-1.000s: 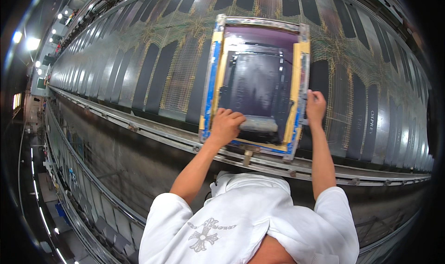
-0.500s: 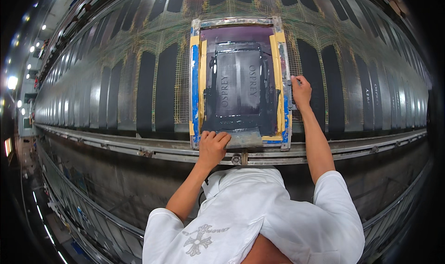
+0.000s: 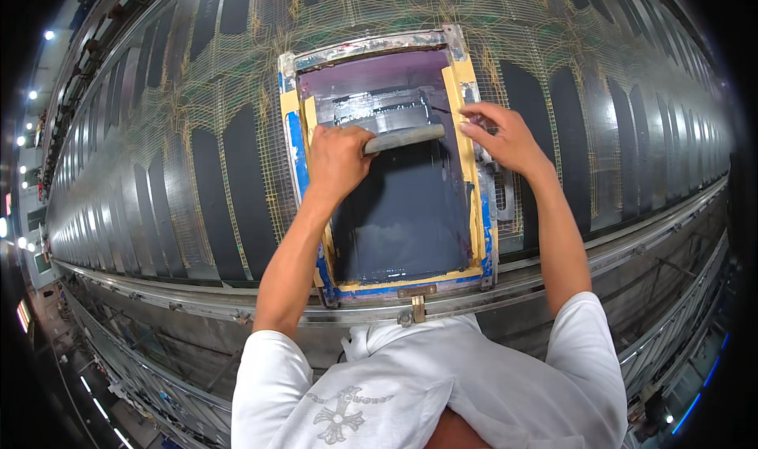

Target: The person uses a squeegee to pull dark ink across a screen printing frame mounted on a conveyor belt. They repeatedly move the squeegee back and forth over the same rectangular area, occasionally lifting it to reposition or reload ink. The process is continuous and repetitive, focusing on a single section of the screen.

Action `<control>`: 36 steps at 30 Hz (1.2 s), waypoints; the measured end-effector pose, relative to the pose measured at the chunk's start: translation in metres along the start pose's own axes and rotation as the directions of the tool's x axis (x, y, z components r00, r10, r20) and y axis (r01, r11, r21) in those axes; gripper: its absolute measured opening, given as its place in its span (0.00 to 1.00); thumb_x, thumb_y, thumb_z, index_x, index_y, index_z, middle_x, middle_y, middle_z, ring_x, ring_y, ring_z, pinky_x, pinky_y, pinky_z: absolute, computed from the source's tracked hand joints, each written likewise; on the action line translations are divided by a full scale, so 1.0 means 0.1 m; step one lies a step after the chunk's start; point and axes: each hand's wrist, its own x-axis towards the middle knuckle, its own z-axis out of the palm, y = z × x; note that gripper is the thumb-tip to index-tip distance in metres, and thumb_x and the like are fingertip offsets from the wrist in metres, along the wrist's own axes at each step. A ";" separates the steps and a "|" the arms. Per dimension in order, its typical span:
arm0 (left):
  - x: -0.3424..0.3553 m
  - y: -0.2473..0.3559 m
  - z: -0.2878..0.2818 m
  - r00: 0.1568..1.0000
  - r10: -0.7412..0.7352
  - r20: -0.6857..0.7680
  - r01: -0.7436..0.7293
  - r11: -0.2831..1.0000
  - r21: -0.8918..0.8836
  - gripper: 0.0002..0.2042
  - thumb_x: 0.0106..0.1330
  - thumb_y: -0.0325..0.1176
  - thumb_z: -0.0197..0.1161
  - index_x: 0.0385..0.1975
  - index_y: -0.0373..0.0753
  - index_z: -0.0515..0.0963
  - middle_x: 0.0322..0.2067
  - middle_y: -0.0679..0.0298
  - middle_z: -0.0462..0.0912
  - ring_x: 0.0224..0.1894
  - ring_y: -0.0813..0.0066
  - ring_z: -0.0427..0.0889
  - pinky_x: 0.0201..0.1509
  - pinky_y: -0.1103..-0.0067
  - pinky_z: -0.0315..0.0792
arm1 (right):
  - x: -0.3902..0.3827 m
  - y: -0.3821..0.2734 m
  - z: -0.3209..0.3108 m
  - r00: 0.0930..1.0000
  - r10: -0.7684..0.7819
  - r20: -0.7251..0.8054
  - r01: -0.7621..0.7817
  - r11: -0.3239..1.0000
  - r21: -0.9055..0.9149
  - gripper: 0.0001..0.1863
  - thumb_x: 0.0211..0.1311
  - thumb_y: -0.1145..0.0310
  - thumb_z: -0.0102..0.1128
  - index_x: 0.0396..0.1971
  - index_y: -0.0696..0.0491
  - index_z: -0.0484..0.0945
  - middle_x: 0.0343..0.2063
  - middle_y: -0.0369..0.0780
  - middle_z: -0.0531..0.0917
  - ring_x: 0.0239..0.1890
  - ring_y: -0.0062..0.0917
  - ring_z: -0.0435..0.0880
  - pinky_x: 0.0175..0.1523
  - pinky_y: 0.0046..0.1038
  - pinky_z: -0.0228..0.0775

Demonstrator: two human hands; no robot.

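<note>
My left hand grips one end of a grey squeegee, which lies crosswise over the screen inside a screen-printing frame. A broad coat of dark ink covers the mesh on the near side of the squeegee. Beyond the blade, wet shiny ink and purple mesh show. Just off the squeegee's right end is my right hand, with thumb and fingers apart and nothing in it. It hovers over the frame's right edge, above the metal side handle. Yellow and blue tape lines the frame's inner sides.
The frame rests on a long table with rows of dark fabric strips and yellowish gridded mesh around them. A metal rail runs along the table's near edge, with a small brass-coloured clamp in front of the frame.
My left hand has carried the squeegee from the frame's near edge to its far half, leaving dark ink over the mesh. The right hand has let go of the side handle and moved inward.
</note>
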 end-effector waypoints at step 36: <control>0.25 -0.21 -0.03 1.000 0.006 0.020 -0.007 0.997 0.079 0.11 0.51 0.35 0.78 0.35 0.44 0.89 0.29 0.61 0.87 0.34 0.55 0.86 0.44 0.61 0.70 | 0.79 -0.15 0.62 0.912 -0.314 0.264 0.403 0.806 -0.434 0.10 0.47 0.67 0.76 0.29 0.53 0.85 0.25 0.48 0.86 0.33 0.48 0.86 0.41 0.46 0.78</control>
